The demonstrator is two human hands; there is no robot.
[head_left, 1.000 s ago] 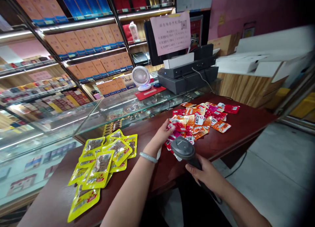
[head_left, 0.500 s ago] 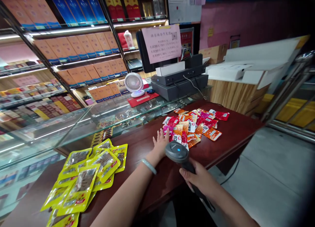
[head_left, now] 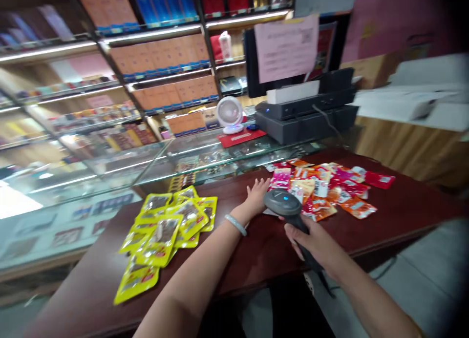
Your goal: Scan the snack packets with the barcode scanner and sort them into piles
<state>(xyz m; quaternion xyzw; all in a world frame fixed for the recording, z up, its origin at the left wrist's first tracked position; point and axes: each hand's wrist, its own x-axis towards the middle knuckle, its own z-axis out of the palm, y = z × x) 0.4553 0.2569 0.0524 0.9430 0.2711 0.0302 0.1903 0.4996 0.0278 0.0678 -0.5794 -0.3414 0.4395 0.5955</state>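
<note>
One scanner (head_left: 283, 204) in right fingers (head_left: 297, 235); left fingers (head_left: 261, 186) perhaps touching packets (head_left: 321, 187).

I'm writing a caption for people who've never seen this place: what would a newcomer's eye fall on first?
Probably the bright yellow packets, piled on the left of the dark red table, and the red and orange packets heaped toward its far right. Next, the dark scanner in the right hand, front and centre, with a small blue light on top.

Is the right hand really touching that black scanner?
Touching. The head view shows the right hand closed around the black scanner, below its wide top.
</note>
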